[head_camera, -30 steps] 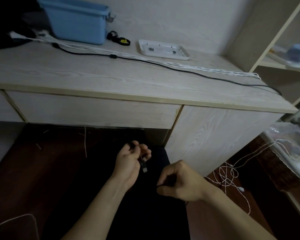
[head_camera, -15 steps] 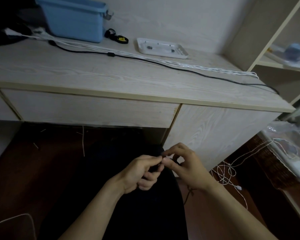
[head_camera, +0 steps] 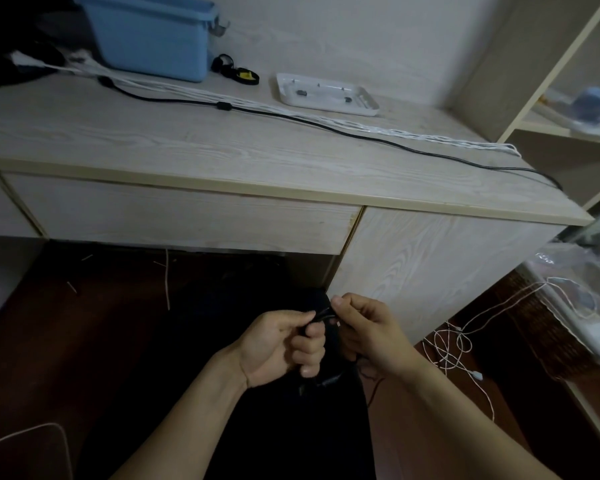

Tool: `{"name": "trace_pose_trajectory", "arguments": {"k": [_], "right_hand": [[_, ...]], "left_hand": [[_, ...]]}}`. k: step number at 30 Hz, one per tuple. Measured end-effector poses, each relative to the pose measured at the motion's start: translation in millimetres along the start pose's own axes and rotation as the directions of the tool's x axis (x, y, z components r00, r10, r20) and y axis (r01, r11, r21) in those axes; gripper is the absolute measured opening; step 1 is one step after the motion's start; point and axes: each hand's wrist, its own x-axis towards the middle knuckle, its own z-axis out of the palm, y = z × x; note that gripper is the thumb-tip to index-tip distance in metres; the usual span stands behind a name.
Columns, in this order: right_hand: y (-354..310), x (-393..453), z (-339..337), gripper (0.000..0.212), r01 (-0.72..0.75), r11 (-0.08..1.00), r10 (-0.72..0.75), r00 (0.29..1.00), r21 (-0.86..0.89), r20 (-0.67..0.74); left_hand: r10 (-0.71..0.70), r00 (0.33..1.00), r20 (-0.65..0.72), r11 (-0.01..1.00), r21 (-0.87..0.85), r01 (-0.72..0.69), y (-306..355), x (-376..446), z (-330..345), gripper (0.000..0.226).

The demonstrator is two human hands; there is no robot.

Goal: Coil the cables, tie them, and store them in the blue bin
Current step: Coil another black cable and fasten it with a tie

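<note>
The desk fills the upper half, and the blue bin sits at its far-left corner, about eleven o'clock from the hands and well apart from them. A long black cable and a white cable bundle lie across the desktop, running roughly ten to four o'clock. Below the desk edge, the left hand has its fingers curled round a small dark cable — the right hand pinches the same cable from three o'clock, thumb and forefinger closed on it. The short strand bridges both hands, lying about nine to three; its remainder hangs toward six o'clock, too dark to trace.
</note>
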Motion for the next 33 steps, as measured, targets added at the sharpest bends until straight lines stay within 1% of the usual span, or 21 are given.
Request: {"name": "trace_pose_trajectory", "arguments": {"k": [2, 4, 6, 8, 10, 12, 14, 16, 18, 20, 21, 22, 23, 25, 26, 28, 29, 30, 31, 33], "right_hand": [[1.8, -0.6, 0.5, 0.035, 0.040, 0.998, -0.039, 0.999, -0.054, 0.021], [5.6, -0.5, -2.3, 0.030, 0.130, 0.965, -0.127, 0.992, -0.227, 0.028], [9.7, 1.4, -8.7, 0.030, 0.187, 0.894, -0.183, 0.982, -0.408, 0.051], [9.7, 2.5, -16.3, 0.030, 0.164, 0.871, -0.156, 0.986, -0.462, 0.056], [8.6, 2.6, -23.3, 0.033, 0.122, 0.862, -0.123, 0.992, -0.492, 0.031], [7.6, 2.7, -30.3, 0.030, 0.089, 0.831, -0.116, 0.993, -0.549, -0.014], [9.0, 3.6, -38.4, 0.025, 0.059, 0.761, -0.113, 0.993, -0.646, -0.042], [11.5, 3.2, -42.9, 0.023, 0.059, 0.636, -0.087, 0.996, -0.770, 0.004], [12.4, 2.2, -38.6, 0.021, 0.106, 0.540, -0.063, 0.994, -0.835, 0.086], [15.9, 2.0, -31.0, 0.025, 0.178, 0.437, -0.035, 0.983, -0.882, 0.182], [16.6, 1.1, -26.4, 0.026, 0.210, 0.392, 0.003, 0.973, -0.896, 0.229], [16.5, -0.6, -21.8, 0.025, 0.240, 0.377, 0.049, 0.959, -0.894, 0.278], [16.6, -2.6, -17.2, 0.023, 0.275, 0.392, 0.089, 0.939, -0.878, 0.333], [15.1, -7.5, -5.7, 0.021, 0.351, 0.440, 0.111, 0.892, -0.827, 0.438], [14.2, -9.4, 0.1, 0.021, 0.393, 0.453, 0.091, 0.873, -0.801, 0.479], [13.0, -10.2, 7.8, 0.023, 0.443, 0.459, 0.046, 0.854, -0.770, 0.519], [12.6, -9.3, 9.8, 0.025, 0.451, 0.456, 0.039, 0.851, -0.767, 0.523], [12.4, -8.2, 9.8, 0.026, 0.448, 0.455, 0.045, 0.852, -0.770, 0.522], [12.2, -7.0, 8.7, 0.026, 0.434, 0.455, 0.062, 0.856, -0.778, 0.514], [10.7, -5.7, 5.8, 0.029, 0.404, 0.453, 0.097, 0.864, -0.795, 0.494]], "left_hand": [[0.008, 0.991, -0.135, 1.000, 0.007, -0.007, -2.5, 2.4, 1.5, 0.036], [0.068, 0.966, -0.249, 0.997, -0.006, -0.071, -5.4, 4.5, 2.6, 0.039], [0.136, 0.936, -0.323, 0.975, -0.122, -0.184, -4.8, 5.7, 0.4, 0.040], [0.199, 0.901, -0.386, 0.912, -0.264, -0.314, 1.8, 4.9, -5.5, 0.041], [0.253, 0.851, -0.460, 0.825, -0.357, -0.438, 10.1, 2.0, -12.6, 0.044], [0.282, 0.782, -0.555, 0.728, -0.407, -0.552, 17.1, -2.9, -18.5, 0.047], [0.291, 0.723, -0.626, 0.647, -0.428, -0.631, 21.2, -7.6, -24.5, 0.046], [0.294, 0.695, -0.656, 0.594, -0.444, -0.670, 22.5, -7.7, -27.9, 0.046], [0.292, 0.693, -0.659, 0.571, -0.461, -0.679, 21.4, -2.8, -28.4, 0.047], [0.286, 0.705, -0.649, 0.604, -0.448, -0.658, 19.7, 3.2, -26.1, 0.043], [0.286, 0.713, -0.640, 0.626, -0.438, -0.645, 18.8, 5.3, -24.9, 0.039], [0.291, 0.721, -0.628, 0.647, -0.427, -0.632, 18.0, 6.8, -24.2, 0.035], [0.300, 0.731, -0.613, 0.673, -0.407, -0.618, 17.5, 7.2, -22.6, 0.031], [0.330, 0.745, -0.579, 0.761, -0.304, -0.573, 15.3, 6.7, -19.0, 0.025], [0.352, 0.748, -0.562, 0.815, -0.209, -0.540, 13.4, 6.5, -16.4, 0.023], [0.398, 0.750, -0.529, 0.897, 0.053, -0.439, 8.5, 6.4, -11.2, 0.020], [0.419, 0.754, -0.506, 0.908, 0.216, -0.360, 6.1, 6.0, -9.2, 0.019], [0.435, 0.767, -0.472, 0.886, 0.378, -0.270, 3.8, 5.0, -8.8, 0.019], [0.440, 0.791, -0.426, 0.836, 0.516, -0.187, 2.1, 4.1, -8.7, 0.019], [0.406, 0.852, -0.332, 0.715, 0.696, -0.069, 0.4, 1.7, -9.0, 0.018]]}}
